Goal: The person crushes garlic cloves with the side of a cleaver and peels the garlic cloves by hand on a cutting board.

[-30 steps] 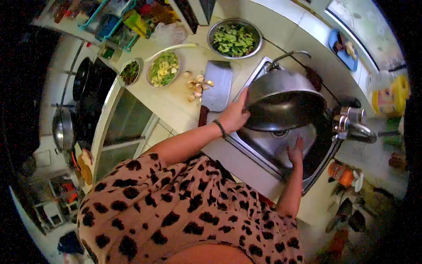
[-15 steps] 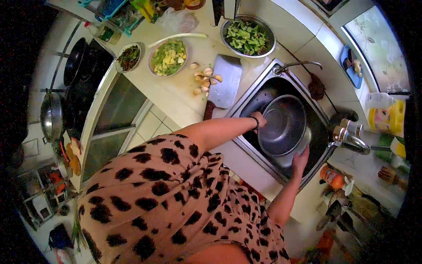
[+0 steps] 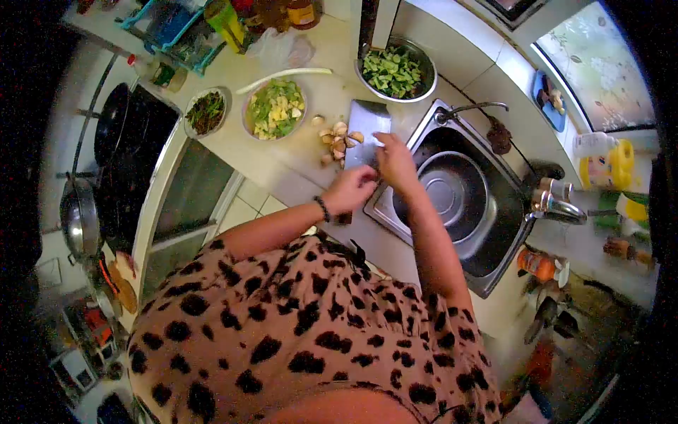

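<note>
Two Bare Hands Meet at the Cleaver Beside the Sink

Seen from the head camera, a person in a spotted top (image 3: pixel 307 328) works over a pale table (image 3: pixel 265 162). The left hand (image 3: pixel 347 191), a dark bracelet (image 3: pixel 321 208) at its wrist, hovers by the lower end of a broad cleaver (image 3: pixel 368 126), its fingers bent. The right hand (image 3: pixel 397 164) reaches over the blade's right edge, index finger extended. Whether either grip pinches anything, or touches the metal, cannot be told.

The cleaver lies flat, between a cluster of garlic cloves (image 3: pixel 340 143) on its left and the sink (image 3: pixel 487 258) on its right. One clove reaches the blade's edge; another sits a little apart from the cluster. Inside the sink rests a round metal basin (image 3: pixel 452 191), near the tap (image 3: pixel 477 106).

Beyond the cleaver, chopped greens (image 3: pixel 390 73) fill a metal bowl (image 3: pixel 428 90). To the left, green and yellow pieces (image 3: pixel 277 109) lie in a round bowl (image 3: pixel 246 116), just beside a long pale stalk (image 3: pixel 311 71). Farther left, a smaller dish (image 3: pixel 188 121) holds dark green strips (image 3: pixel 205 112).
</note>
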The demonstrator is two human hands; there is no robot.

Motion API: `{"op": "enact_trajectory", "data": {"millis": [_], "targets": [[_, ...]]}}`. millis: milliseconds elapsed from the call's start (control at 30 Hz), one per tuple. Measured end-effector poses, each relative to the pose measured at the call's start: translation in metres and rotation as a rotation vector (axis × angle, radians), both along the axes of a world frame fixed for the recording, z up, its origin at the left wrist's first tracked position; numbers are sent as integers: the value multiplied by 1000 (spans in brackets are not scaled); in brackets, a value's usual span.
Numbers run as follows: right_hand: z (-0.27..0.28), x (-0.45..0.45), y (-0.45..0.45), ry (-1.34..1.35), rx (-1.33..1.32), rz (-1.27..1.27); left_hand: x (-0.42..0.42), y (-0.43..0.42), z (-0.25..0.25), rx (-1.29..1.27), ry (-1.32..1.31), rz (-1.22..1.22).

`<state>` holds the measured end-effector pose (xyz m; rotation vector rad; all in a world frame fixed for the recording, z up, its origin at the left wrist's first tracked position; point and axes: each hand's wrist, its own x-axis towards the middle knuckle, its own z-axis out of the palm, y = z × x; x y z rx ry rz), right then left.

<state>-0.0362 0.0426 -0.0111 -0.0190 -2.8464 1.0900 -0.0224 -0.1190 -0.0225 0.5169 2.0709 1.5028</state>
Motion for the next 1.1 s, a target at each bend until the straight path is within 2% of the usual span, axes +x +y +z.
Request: {"op": "enact_trajectory", "data": {"millis": [33,100,167,300,400,433,467,633,700,733,767,833,1000,1100], "targets": [[-5,-13,-13,-35,22,8,-8,-14,-9,13,157,87],[-13,-32,-30,-34,277,58,-28,-36,1,-1,200,67],[-34,-43,-30,-17,303,136,-39,-45,18,-78,228,120],[-28,-34,-33,-88,307,-27,-59,-39,34,7,422,99],[8,-7,-20,-258,-854,-270,-68,-18,56,96,501,107],[35,8,-19,-264,-1099,-317,-72,-9,53,226,156,12],[48,21,-12,-276,-1065,-334,-72,-2,50,342,-195,-85],[95,75,1,-178,-1073,-518,-52,34,60,432,-463,-150],[98,97,2,22,-609,-504,-43,43,71,492,-760,-181],[93,105,3,138,-408,-502,-37,48,77,452,-779,-167],[101,111,4,147,-404,-516,-31,54,80,450,-778,-184],[126,121,3,184,-79,-458,-19,61,84,383,-835,-156],[137,137,12,215,-78,-406,6,69,89,449,-778,-92],[135,137,18,174,39,-361,16,72,89,440,-709,15]]}}
